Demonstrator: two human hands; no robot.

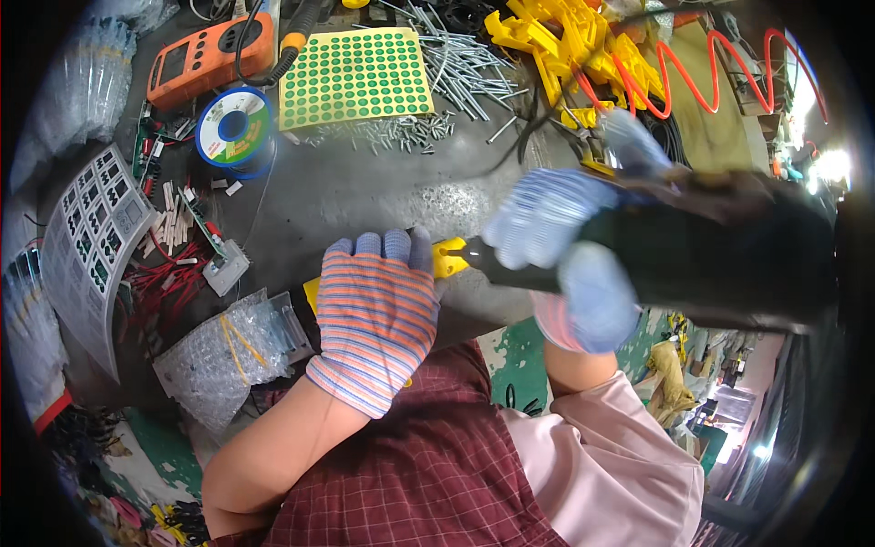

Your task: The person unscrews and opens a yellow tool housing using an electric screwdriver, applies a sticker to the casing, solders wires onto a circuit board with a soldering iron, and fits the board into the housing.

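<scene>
My left hand [375, 314], in a striped orange and blue knit glove, is closed over a yellow plastic part [448, 258] lying at the near edge of the dark table. Yellow shows on both sides of the glove; the middle of the part is hidden. My right hand [556, 228], gloved too and blurred, grips a long dark power screwdriver [693, 251] held nearly level. Its narrow tip points left and meets the right end of the yellow part; whether a screw sits there I cannot tell.
Behind lie a sheet of green round stickers [355, 77], long screws [460, 64], short screws [392, 132], yellow plastic parts [570, 41] and a red coiled hose [720, 73]. Leftward are a solder wire spool [235, 128], an orange meter [208, 59], circuit boards and a bubble-wrapped bundle [228, 356].
</scene>
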